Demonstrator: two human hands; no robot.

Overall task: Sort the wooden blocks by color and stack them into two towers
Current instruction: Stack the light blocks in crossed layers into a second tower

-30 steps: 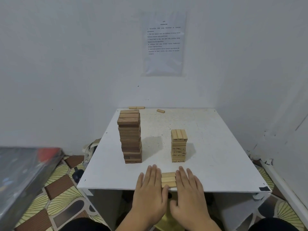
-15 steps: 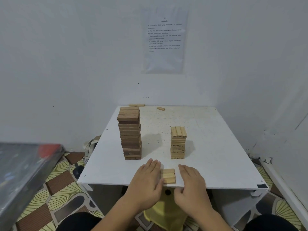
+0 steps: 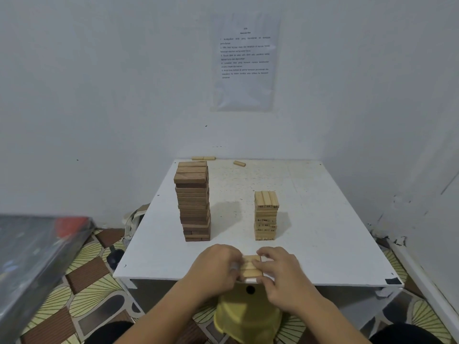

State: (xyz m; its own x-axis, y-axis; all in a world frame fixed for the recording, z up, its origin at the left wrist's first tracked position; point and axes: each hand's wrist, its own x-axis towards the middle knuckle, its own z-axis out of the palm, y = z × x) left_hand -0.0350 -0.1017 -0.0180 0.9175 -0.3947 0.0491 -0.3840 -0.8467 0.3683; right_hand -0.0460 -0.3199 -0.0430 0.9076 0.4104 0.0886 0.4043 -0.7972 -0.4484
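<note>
Head view: gathering a pale layer.
Left hand (image 3: 218, 266) and right hand (image 3: 279, 270) pinch three pale wooden blocks (image 3: 250, 266); next, probably a level lift onto the short pale wooden tower (image 3: 265, 216).

A white desk (image 3: 323, 232) stands in the corner of a room with plain white walls (image 3: 99, 95). A printed sheet of paper (image 3: 244, 60) hangs on the back wall above it. The floor (image 3: 82, 276) has brown and yellow patterned tiles. A yellow plastic object (image 3: 246, 316) sits under the desk's near edge.

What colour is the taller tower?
The taller tower is dark brown; the head view shows it best.
</note>
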